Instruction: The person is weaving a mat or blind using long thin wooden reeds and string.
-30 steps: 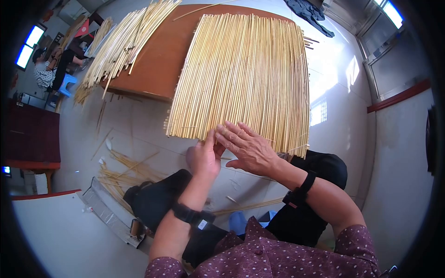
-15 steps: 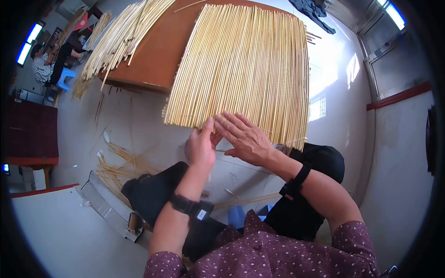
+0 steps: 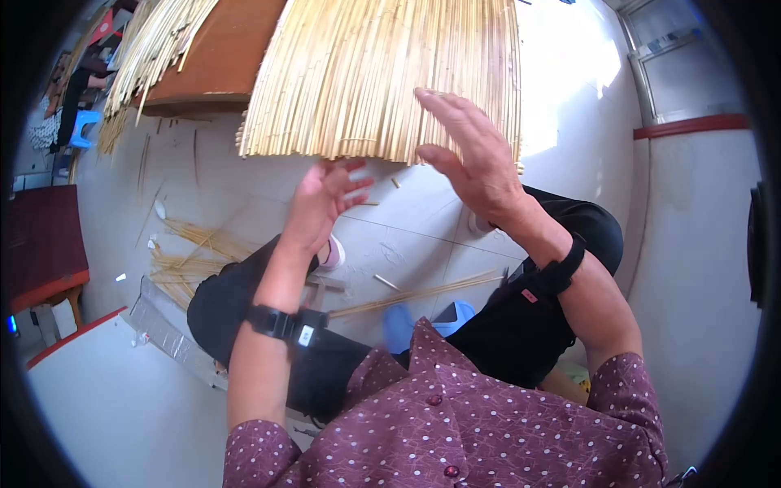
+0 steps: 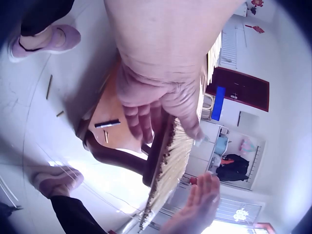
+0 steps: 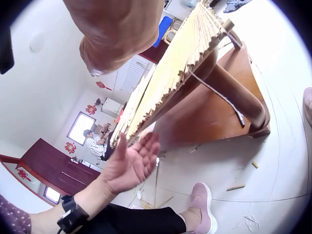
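Stick mat [image 3: 366, 73] seen at 12 o'clock from left hand [image 3: 316, 205] and right hand [image 3: 482, 167], sticks aligned 12-to-6; both held apart, unclenched; nearer one cannot be told.

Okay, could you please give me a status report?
Left hand open, right hand open. Stick mat on table, both hands near its edge. Nothing visibly blocking.

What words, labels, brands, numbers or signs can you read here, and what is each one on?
None can be read.
White label on the left wristband: too small.
Reddish label on the right wristband: too small.
Red wall decorations: too small to tell whether they bear writing.
White emblem on the grey panel: too blurred.
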A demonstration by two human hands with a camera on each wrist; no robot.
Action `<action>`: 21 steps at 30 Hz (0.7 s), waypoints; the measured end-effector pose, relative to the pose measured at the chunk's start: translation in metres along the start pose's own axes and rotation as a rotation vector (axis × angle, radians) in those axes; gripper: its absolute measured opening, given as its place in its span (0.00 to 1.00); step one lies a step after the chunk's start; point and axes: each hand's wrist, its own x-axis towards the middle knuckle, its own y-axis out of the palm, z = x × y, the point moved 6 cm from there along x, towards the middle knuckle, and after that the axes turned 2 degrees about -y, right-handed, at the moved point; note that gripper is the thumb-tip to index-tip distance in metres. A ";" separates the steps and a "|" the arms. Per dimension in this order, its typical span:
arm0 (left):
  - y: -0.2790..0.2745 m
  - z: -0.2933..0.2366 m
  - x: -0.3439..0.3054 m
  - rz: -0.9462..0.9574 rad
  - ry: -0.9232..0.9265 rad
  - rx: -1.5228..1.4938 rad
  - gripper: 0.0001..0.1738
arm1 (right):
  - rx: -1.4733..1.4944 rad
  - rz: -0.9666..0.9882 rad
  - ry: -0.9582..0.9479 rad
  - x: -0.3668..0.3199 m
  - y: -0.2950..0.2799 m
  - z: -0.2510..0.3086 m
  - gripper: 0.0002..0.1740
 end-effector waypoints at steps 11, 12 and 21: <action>0.076 0.152 0.030 0.277 -0.266 0.601 0.36 | 0.307 -0.735 0.347 -0.052 -0.105 -0.072 0.17; 0.090 0.162 0.033 0.293 -0.260 0.606 0.36 | 0.295 -0.749 0.343 -0.055 -0.110 -0.076 0.17; 0.172 0.153 -0.082 1.057 0.131 1.089 0.12 | 0.586 -0.537 0.466 -0.083 -0.129 -0.084 0.12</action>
